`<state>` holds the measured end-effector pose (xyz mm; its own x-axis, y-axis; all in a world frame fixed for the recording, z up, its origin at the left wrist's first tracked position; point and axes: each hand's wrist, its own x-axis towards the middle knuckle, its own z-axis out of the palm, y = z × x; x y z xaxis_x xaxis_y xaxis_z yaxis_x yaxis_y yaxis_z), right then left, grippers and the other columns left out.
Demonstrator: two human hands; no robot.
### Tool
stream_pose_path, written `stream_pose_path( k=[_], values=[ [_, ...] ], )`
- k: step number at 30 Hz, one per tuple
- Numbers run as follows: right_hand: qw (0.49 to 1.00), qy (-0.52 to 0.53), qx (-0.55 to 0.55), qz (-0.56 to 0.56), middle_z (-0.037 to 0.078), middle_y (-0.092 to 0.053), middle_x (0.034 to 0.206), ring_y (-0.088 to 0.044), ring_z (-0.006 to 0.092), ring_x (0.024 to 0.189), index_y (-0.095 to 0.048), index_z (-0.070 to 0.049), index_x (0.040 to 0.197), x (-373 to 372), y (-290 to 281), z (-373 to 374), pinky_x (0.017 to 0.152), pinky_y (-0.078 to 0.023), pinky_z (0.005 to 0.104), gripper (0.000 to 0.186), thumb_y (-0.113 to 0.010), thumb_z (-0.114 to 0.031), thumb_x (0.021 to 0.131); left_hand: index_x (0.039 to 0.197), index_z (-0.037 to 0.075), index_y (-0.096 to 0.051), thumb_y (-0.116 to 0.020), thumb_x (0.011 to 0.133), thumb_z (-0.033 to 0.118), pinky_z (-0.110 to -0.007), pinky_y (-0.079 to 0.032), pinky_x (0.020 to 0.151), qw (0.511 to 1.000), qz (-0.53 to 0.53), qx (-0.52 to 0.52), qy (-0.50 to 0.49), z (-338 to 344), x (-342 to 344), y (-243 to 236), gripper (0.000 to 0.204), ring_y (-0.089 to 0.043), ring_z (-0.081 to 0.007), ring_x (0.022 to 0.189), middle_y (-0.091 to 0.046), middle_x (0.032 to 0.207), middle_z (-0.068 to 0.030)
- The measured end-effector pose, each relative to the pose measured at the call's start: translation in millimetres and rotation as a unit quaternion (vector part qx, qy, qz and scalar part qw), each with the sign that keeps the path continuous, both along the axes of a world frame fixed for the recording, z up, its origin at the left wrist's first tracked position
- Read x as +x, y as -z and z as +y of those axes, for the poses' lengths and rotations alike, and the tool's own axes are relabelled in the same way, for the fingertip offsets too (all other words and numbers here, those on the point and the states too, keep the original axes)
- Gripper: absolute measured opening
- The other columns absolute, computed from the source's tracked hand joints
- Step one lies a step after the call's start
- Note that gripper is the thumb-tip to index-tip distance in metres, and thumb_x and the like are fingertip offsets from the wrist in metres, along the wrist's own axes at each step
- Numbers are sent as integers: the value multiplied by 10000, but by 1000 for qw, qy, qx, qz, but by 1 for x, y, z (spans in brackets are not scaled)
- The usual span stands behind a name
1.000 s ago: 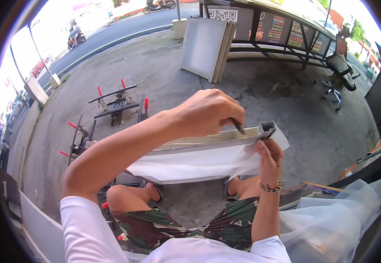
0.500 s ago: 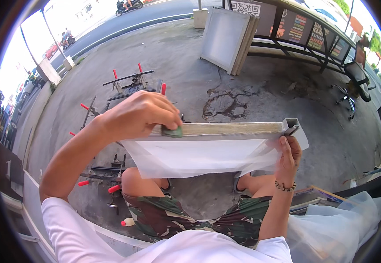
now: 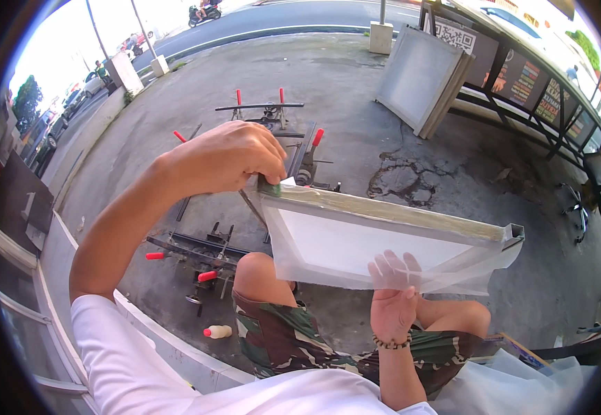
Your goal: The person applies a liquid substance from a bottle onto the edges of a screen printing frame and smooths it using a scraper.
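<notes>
In front of my knees a metal frame (image 3: 390, 213) with sheer white mesh (image 3: 345, 243) stands on edge, slanting down to the right. A yellowish, streaky coat covers its upper bar, and loose mesh hangs below. My left hand (image 3: 245, 158) is closed on a small dark green pad (image 3: 270, 187) at the bar's left end. My right hand (image 3: 394, 294) is behind the mesh's lower part, palm toward me. Its outstretched fingers show through the cloth, the thumb near the loose edge. What supports the frame underneath is hidden.
Several black metal clamps with red grips (image 3: 207, 275) stand on the concrete floor to the left. A small bottle with a red cap (image 3: 219, 332) lies by my left knee. Other framed screens (image 3: 421, 79) lean against a rack at the far right, near an office chair (image 3: 594, 183).
My right hand has left the frame's right end and moved down-left behind the mesh, fingers opening. My left hand and the pad have reached the bar's left end. The frame now slants.
</notes>
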<state>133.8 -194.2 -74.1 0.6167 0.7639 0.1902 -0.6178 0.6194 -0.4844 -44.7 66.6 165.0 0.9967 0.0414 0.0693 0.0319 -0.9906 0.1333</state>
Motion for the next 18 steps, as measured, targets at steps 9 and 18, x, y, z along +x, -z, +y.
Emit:
stream_pose_path(
  k=[9, 18],
  values=[
    [998, -35, 2, 46, 157, -615, 1285, -576, 280, 1234, -528, -4, 1306, -19, -15, 43, 1098, -438, 450, 349, -581, -43, 963, 793, 13, -713, -664, 575, -113, -429, -519, 955, 987, 39, 156, -5, -24, 1, -14, 257, -676, -292, 1030, -743, 967, -80],
    [977, -57, 93, 181, 92, -660, 1124, -634, 203, 1041, -586, -18, 1191, -23, -14, 54, 945, -519, 361, 279, -598, -71, 918, 883, 19, -739, -683, 675, -140, -412, -551, 928, 990, -126, 10, -57, -23, 28, -13, 268, -679, -307, 1071, -745, 1030, -107]
  ],
)
